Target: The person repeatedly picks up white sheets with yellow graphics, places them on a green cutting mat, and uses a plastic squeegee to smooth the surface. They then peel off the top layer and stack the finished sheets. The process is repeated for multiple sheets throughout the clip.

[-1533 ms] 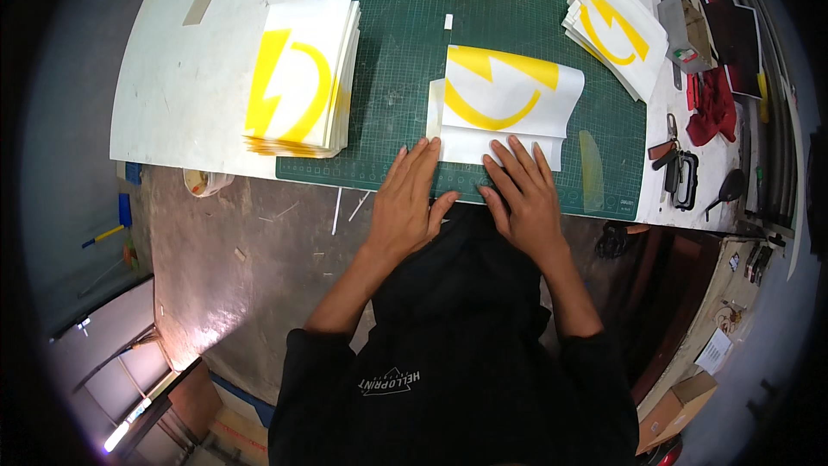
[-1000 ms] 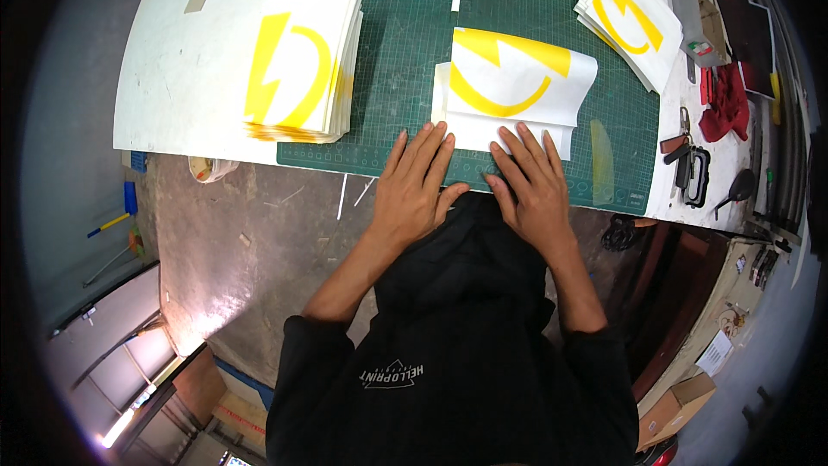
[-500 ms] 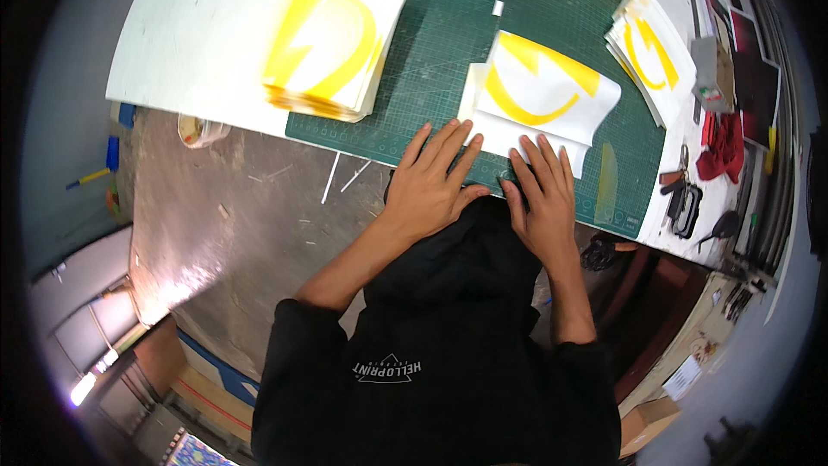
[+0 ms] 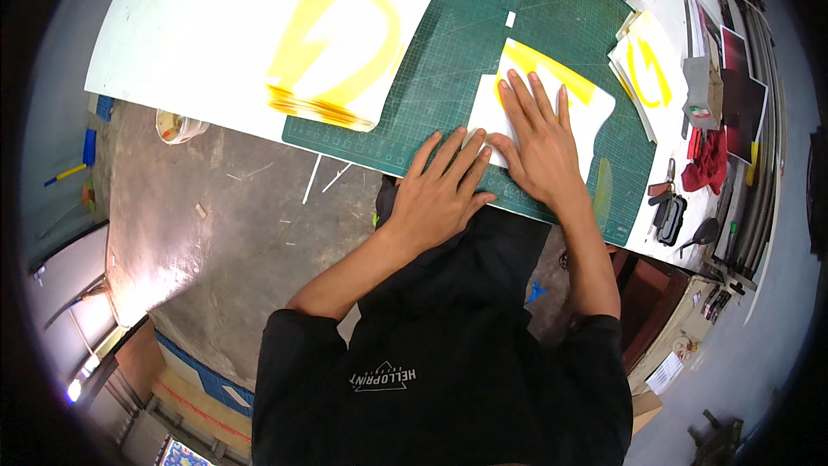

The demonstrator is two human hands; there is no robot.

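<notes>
The bare right hand [image 4: 545, 154] has moved up the white, yellow-printed, paper-like sheet [image 4: 590, 125] and hides its middle.
I see a thick white-and-yellow stack [image 4: 332, 43] at the sheet's ten o'clock, a smaller stack [image 4: 649, 73] past two. The sheet lies flat on the gridded green cutting mat [image 4: 448, 78], at the bare left hand's [image 4: 438, 200] two o'clock; both hands are flat, fingers spread.

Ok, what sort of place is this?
Probably a small print workshop: a green cutting mat on the table, a thick stack of yellow-printed sheets, and a smaller pile to the right.
</notes>
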